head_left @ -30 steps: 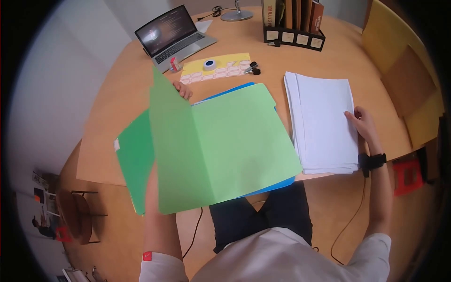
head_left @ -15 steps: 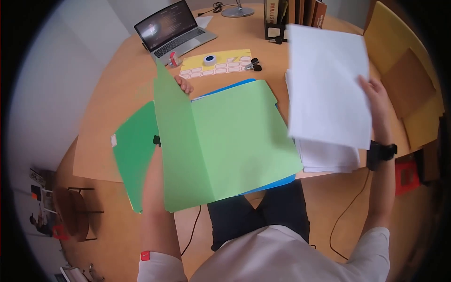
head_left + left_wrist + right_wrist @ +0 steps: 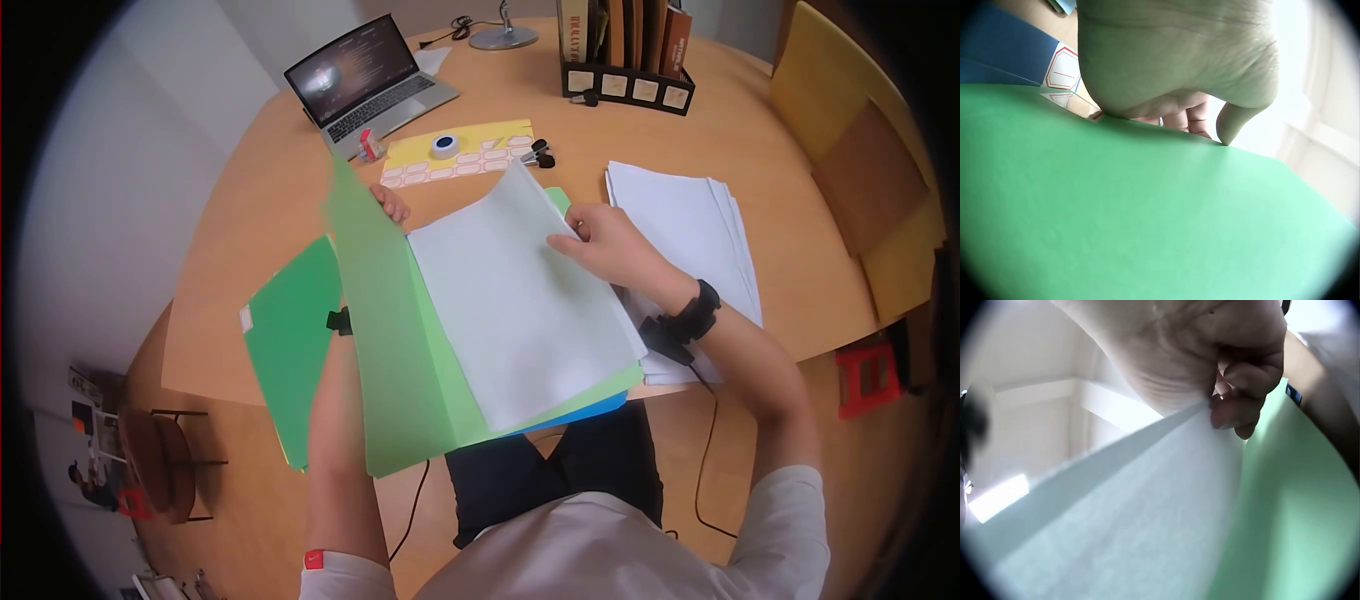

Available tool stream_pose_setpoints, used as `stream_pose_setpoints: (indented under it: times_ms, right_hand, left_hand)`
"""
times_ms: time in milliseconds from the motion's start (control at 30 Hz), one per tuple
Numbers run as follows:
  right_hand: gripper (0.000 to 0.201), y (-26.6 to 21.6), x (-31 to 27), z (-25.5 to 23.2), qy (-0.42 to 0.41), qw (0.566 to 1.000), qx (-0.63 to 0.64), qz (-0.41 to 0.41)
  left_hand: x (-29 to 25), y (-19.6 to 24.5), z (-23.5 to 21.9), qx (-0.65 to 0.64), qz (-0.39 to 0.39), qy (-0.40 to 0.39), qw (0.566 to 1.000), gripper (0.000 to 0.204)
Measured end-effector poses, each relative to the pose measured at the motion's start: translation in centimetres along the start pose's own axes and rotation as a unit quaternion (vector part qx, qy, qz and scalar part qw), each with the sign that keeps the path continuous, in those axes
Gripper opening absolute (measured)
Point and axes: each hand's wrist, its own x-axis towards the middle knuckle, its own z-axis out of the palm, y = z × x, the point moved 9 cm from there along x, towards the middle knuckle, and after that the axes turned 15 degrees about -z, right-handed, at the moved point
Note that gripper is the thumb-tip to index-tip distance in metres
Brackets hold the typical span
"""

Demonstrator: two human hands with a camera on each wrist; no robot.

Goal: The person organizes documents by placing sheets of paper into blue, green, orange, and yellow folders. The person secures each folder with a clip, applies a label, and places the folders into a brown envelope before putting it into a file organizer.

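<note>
A light green folder (image 3: pixel 390 350) stands open in the head view, its left cover raised. My left hand (image 3: pixel 390 203) pinches that cover's upper edge; in the left wrist view the thumb of the hand (image 3: pixel 1179 62) is against the green cover (image 3: pixel 1147 206). White sheets (image 3: pixel 520 300) lie over the folder's right half, their upper corner lifted. My right hand (image 3: pixel 610 245) pinches their right edge, and in the right wrist view the hand (image 3: pixel 1210 362) holds the paper (image 3: pixel 1135 506) between thumb and curled fingers. Blue folders (image 3: pixel 570 410) show beneath the green one.
A stack of white paper (image 3: pixel 680 210) lies to the right, a darker green folder (image 3: pixel 295 345) to the left. Farther back are a yellow label sheet (image 3: pixel 420 155) with a tape roll (image 3: pixel 445 146), binder clips (image 3: pixel 542 153), a laptop (image 3: pixel 370 80) and a black book rack (image 3: pixel 625 86).
My right hand has lifted sheets from the right stack and carried them left onto the open green folder. My left hand still holds the raised cover.
</note>
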Motion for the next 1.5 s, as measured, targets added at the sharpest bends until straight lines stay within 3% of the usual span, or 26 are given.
stream_pose_setpoints:
  times_ms: [67,167,267,367,467,500,633,733,767,900,967,1067,1267,1367,1500]
  right_hand:
    - [0.037,-0.5,0.2,0.7,0.010,0.999,-0.006,-0.042]
    - [0.039,-1.2,-0.7,1.3,-0.058,0.997,0.032,0.030]
    - [0.039,-0.7,-2.3,0.7,-0.054,0.985,0.111,0.119]
    - [0.038,0.0,-2.5,0.5,-0.069,0.992,0.067,0.088]
    - [0.035,0.0,-2.0,1.0,-0.058,0.997,-0.007,-0.044]
    - [0.034,0.1,-2.2,1.0,-0.067,0.997,-0.018,-0.038]
    - [0.034,-2.0,-2.0,0.1,-0.088,0.993,-0.078,-0.006]
    - [0.034,-2.6,-1.5,-3.3,-0.047,0.989,-0.141,-0.010]
    - [0.033,-2.7,-0.9,-4.2,-0.028,0.987,-0.155,-0.021]
    - [0.030,2.6,3.3,-5.9,0.055,0.991,-0.116,-0.039]
    - [0.040,4.6,5.0,-5.2,0.055,0.989,-0.133,-0.018]
    - [0.051,4.5,7.6,-4.0,0.117,0.948,-0.227,-0.190]
    - [0.055,6.7,12.4,-1.5,0.003,0.957,-0.238,-0.165]
    - [0.053,7.3,12.8,-1.8,-0.008,0.981,-0.170,-0.090]
    - [0.047,6.5,13.0,-1.8,0.011,0.975,-0.183,-0.130]
  left_hand:
    - [-0.2,0.2,0.3,0.010,-0.003,0.023,1.000,0.029]
    - [-0.3,0.2,0.4,0.027,-0.010,0.042,0.999,0.029]
    - [-0.3,0.2,0.5,0.022,-0.019,0.055,0.998,0.027]
    - [-0.4,-0.4,-0.2,0.012,-0.018,0.093,0.995,0.024]
    - [-0.6,-0.2,1.2,0.008,-0.021,0.124,0.992,0.020]
    - [-0.8,0.1,2.1,0.007,-0.022,0.133,0.991,0.019]
    - [-1.0,0.2,2.2,0.206,-0.057,0.229,0.950,0.018]
    - [-0.7,-1.4,3.1,0.336,-0.103,0.223,0.909,0.019]
    - [-0.5,-1.3,3.4,0.430,-0.103,0.212,0.871,0.021]
    - [-1.1,-2.2,4.7,0.506,-0.164,0.205,0.821,0.023]
    - [-0.8,-2.4,4.3,0.511,-0.157,0.196,0.822,0.023]
    - [-1.0,-2.6,3.9,0.511,-0.159,0.189,0.824,0.023]
    - [-0.6,-2.7,3.4,0.474,-0.147,0.172,0.851,0.022]
    - [-0.8,-2.6,3.4,0.444,-0.152,0.182,0.864,0.020]
    - [-0.7,-2.7,3.0,0.449,-0.157,0.198,0.857,0.018]
